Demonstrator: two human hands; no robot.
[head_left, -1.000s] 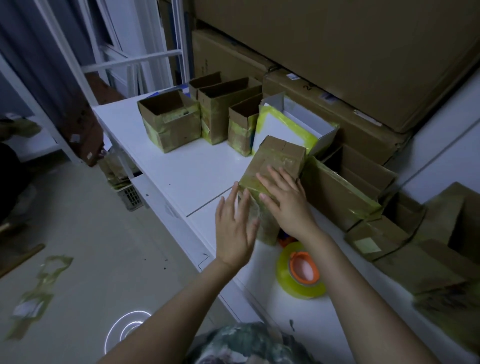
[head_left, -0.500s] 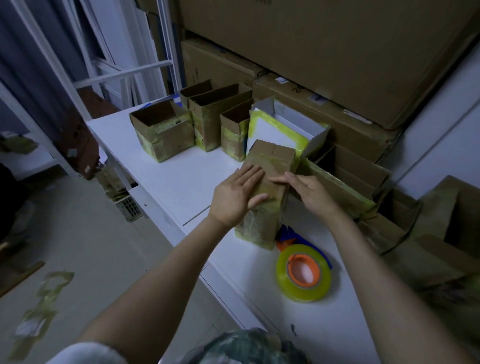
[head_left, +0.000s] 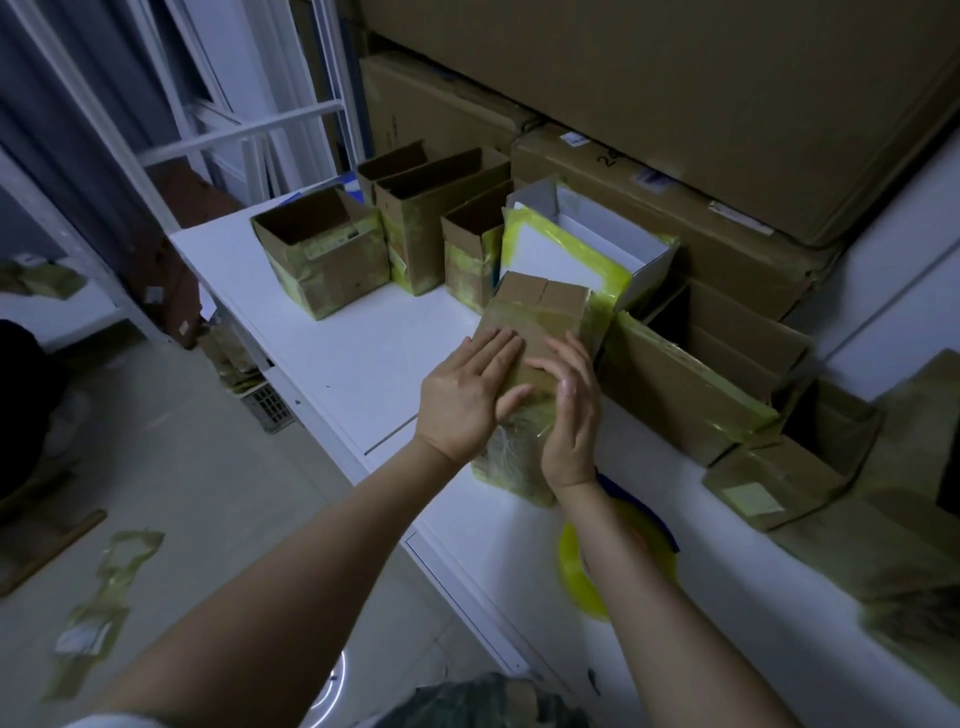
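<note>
the table (head_left: 363, 364) carries everything. just in front of the white box (head_left: 597, 244) stands the box (head_left: 540, 312), flaps closed and tape across the seam, so i judge the sealing nearly done, with only smoothing left. my left hand (head_left: 467, 395) stays flat on it, fingers straight. my right hand (head_left: 571, 415), also flat, has slid down from its far edge. the roll (head_left: 576, 582), farther from the white box, is now half hidden by my forearm.

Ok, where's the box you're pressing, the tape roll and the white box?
box (head_left: 519, 299): head view, its closed top flaps.
tape roll (head_left: 574, 571): head view, its yellow left edge.
white box (head_left: 550, 257): head view, its front wall.
</note>
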